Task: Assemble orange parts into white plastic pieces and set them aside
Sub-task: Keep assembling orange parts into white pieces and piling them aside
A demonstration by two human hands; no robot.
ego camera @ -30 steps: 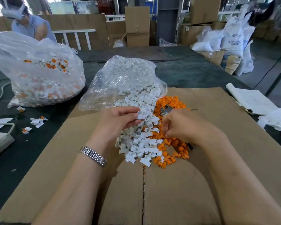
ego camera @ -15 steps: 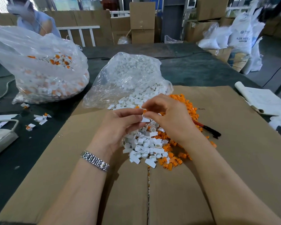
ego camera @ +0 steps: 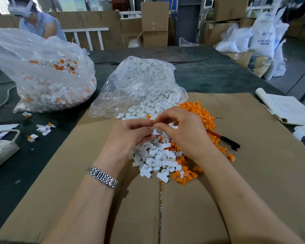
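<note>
Left hand pinches a white piece, right hand pinching at it too; orange part hidden. I'd press straight in, pile's at 6 o'clock.

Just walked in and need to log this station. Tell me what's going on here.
A person is fitting parts at a cardboard-covered table. Both hands, left hand and right hand, pinch one white piece above a heap of white pieces and orange parts. Whether an orange part is in it yet cannot be seen. A bag at the left holds pieces with orange in them.
</note>
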